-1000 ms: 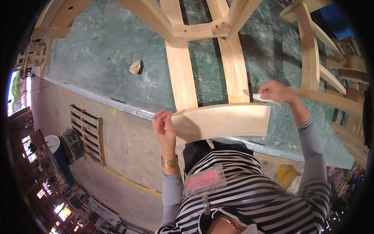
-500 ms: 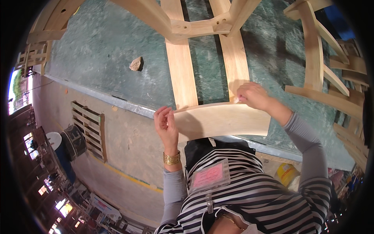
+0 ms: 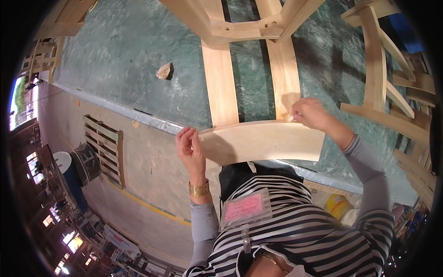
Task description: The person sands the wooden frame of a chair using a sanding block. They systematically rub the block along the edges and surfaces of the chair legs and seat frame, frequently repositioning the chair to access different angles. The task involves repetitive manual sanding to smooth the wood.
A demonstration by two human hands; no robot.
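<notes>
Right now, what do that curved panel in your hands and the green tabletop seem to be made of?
The curved panel looks like pale, bare wood: faint grain, matte, no visible varnish. The green tabletop is harder to tell, perhaps painted sheet or stone-like laminate, mottled, scuffed whitish, with a grey metal-looking edge.

A crumpled rag (image 3: 164, 71) lies on the green desk (image 3: 120, 60). Below the desk, a wooden pallet (image 3: 104, 147) stands beside a drum (image 3: 85, 161).

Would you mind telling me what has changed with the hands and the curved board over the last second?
The right hand slid leftward along the top edge of the curved wooden board, from its right-hand corner toward the middle. The left hand kept its grip on the board's left end. The board, the wooden frame and the green worktable stayed put.
</notes>
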